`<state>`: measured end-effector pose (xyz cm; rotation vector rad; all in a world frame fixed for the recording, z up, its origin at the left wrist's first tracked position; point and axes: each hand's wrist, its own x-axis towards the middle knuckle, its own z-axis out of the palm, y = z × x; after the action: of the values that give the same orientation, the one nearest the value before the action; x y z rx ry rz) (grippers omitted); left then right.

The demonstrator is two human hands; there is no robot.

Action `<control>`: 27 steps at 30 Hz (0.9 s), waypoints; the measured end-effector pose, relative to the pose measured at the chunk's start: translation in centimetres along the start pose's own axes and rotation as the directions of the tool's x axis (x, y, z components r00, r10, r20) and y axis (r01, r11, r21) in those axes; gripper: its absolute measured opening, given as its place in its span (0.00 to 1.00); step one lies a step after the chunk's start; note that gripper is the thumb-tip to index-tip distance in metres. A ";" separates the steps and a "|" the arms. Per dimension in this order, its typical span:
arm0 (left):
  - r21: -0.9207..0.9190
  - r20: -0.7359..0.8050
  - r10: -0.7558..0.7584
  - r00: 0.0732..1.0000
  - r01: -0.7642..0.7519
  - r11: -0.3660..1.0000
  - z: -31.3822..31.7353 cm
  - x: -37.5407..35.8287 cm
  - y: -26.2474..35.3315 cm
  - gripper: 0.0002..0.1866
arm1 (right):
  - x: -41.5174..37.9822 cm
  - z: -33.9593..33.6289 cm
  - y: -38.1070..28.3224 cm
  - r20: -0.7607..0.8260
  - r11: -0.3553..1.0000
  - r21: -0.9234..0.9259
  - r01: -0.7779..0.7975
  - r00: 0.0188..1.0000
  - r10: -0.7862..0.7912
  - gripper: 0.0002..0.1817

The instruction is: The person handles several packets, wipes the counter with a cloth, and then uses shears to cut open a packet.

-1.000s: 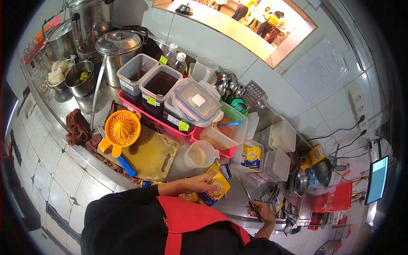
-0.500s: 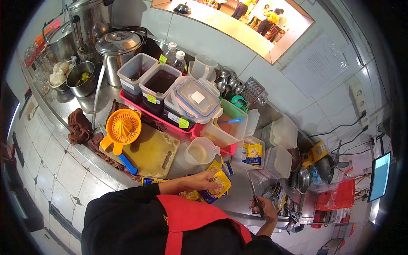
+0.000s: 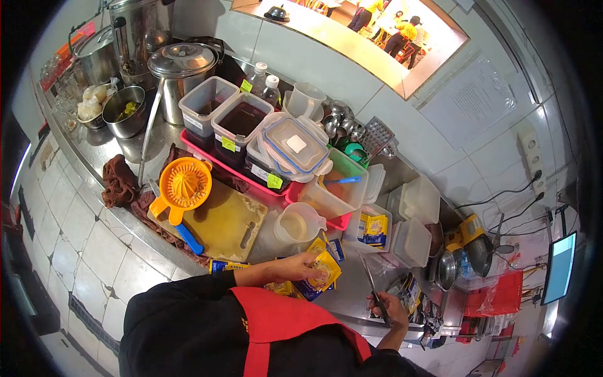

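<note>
My left hand (image 3: 295, 269) is closed on a yellow and blue sachet (image 3: 325, 271) at the counter's front edge. More such sachets lie beneath and beside it. My right hand (image 3: 391, 309), to the right, grips a knife (image 3: 373, 290) by its dark handle, with the blade pointing up and away from me. Just beyond my left hand stands a clear plastic measuring jug (image 3: 296, 225) with pale liquid in it. An open plastic container (image 3: 372, 227) holding yellow and blue sachets is behind the knife's tip. Dark packets (image 3: 411, 295) lie beside my right hand.
An orange citrus juicer (image 3: 184, 186) and a blue-handled knife (image 3: 188, 239) rest on a yellowed cutting board (image 3: 235, 220). Lidded containers of dark liquid stand in a red tray (image 3: 242, 174). Steel pots (image 3: 182, 66) stand at the far left. People are visible through the wall opening.
The view has tilted a little, so the counter and its things sit slightly lower and to the right. Both hands keep their holds with hardly any movement.
</note>
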<state>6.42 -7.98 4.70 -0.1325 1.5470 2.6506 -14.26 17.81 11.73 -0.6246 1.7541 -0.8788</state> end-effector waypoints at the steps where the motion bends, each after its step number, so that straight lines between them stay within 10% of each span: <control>1: 0.005 0.006 -0.001 1.000 0.001 1.000 -0.1 0.1 -0.2 0.22 | 0.1 -0.1 0.1 0.003 1.000 -0.016 0.005 1.000 -0.005 0.24; 27: -0.029 0.019 -0.014 1.000 0.015 0.999 0.0 0.3 -0.2 0.22 | 0.1 0.0 0.9 0.004 1.000 0.023 -0.008 1.000 0.008 0.25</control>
<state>6.16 -7.87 4.54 -0.1195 1.4964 2.6562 -14.29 18.25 10.95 -0.6039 1.7399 -0.8908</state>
